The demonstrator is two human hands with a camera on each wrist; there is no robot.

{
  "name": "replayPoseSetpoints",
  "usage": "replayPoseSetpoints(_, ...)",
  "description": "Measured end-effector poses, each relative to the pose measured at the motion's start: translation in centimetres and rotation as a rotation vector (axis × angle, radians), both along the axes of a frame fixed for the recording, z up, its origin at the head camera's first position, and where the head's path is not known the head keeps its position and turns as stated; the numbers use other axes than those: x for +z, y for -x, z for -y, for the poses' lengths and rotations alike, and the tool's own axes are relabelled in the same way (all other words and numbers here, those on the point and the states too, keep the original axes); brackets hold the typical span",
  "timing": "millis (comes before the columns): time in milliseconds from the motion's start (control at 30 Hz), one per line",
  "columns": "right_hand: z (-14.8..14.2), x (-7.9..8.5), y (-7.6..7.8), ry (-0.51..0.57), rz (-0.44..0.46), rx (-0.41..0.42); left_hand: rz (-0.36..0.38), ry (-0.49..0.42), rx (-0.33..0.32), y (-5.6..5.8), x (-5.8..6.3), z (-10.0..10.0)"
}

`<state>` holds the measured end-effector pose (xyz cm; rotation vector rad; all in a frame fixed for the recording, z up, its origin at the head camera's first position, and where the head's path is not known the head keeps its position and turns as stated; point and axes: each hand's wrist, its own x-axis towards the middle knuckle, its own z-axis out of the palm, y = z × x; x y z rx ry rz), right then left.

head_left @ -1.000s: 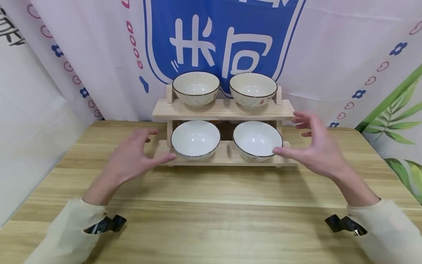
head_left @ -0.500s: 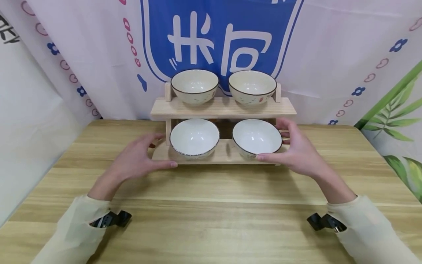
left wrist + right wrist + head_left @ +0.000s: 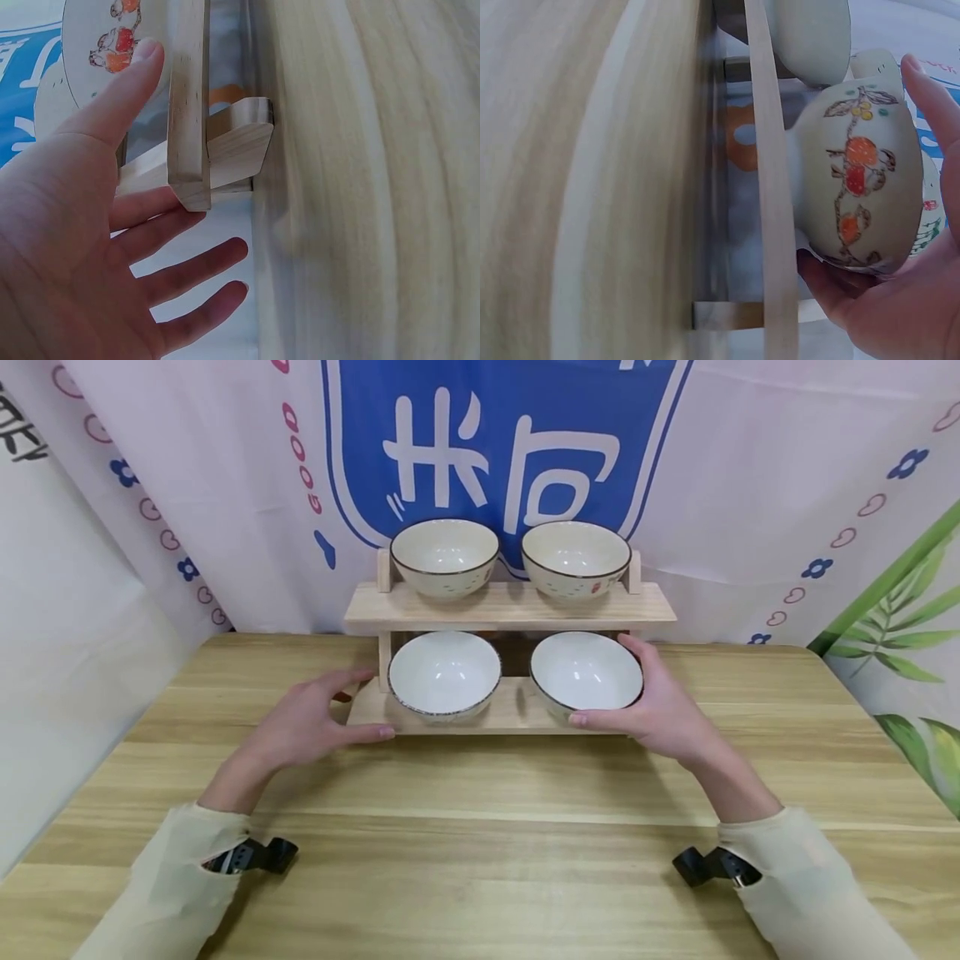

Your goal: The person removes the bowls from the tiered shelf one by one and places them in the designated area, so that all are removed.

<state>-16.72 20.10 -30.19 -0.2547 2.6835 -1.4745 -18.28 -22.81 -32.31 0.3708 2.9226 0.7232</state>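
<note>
On the lower step of a two-step wooden rack (image 3: pixel 517 610), my right hand (image 3: pixel 663 710) holds the right bowl (image 3: pixel 581 670) by its side. The thumb lies at the front rim and the fingers reach round the right side. In the right wrist view this bowl (image 3: pixel 855 172) shows a painted branch with orange birds. My left hand (image 3: pixel 303 722) is at the rack's left end, fingers spread. In the left wrist view its fingertips meet the end of the shelf board (image 3: pixel 187 135), and the thumb extends past the board in front of a bowl. The lower left bowl (image 3: pixel 444 672) sits beside it, ungripped.
Two cream bowls with brown rims, a left one (image 3: pixel 446 556) and a right one (image 3: pixel 576 560), stand on the upper step. The rack stands at the back of a wood-grain table (image 3: pixel 480 860), against a printed curtain (image 3: pixel 750 485).
My right hand has moved left and in, from beside the rack onto the lower right bowl. My left hand has shifted slightly and stays at the rack's left end. The bowls keep their places.
</note>
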Motion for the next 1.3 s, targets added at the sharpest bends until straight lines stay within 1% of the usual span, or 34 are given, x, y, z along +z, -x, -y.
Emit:
replayPoseSetpoints(167, 0.3, -0.5, 0.0, 0.035, 0.029, -0.018, -0.008, 0.005, 0.007, 0.1, -0.2, 0.0)
replayPoseSetpoints(300, 0.5, -0.9, 0.1, 0.065, 0.048, -0.035, -0.002, 0.01, 0.006, 0.1, -0.2, 0.0)
replayPoseSetpoints(500, 0.7, -1.3, 0.1, 0.078, 0.043, -0.063, -0.007, 0.033, -0.021, -0.1, -0.1, -0.1)
replayPoseSetpoints(667, 0.9, -1.5, 0.1, 0.099, 0.034, -0.064, -0.011, 0.033, -0.008, -0.1, -0.2, -0.1)
replayPoseSetpoints(900, 1.0, -1.5, 0.1, 0.094, 0.029, -0.068, 0.006, 0.028, 0.022, -0.1, -0.2, -0.1)
replayPoseSetpoints(1067, 1.1, -1.5, 0.0, 0.094, 0.025, -0.072, 0.026, 0.017, 0.026, -0.1, -0.2, -0.2)
replayPoseSetpoints(1300, 0.9, -1.6, 0.0, 0.093, 0.026, -0.074, 0.034, -0.001, 0.019, 0.0, -0.3, -0.1)
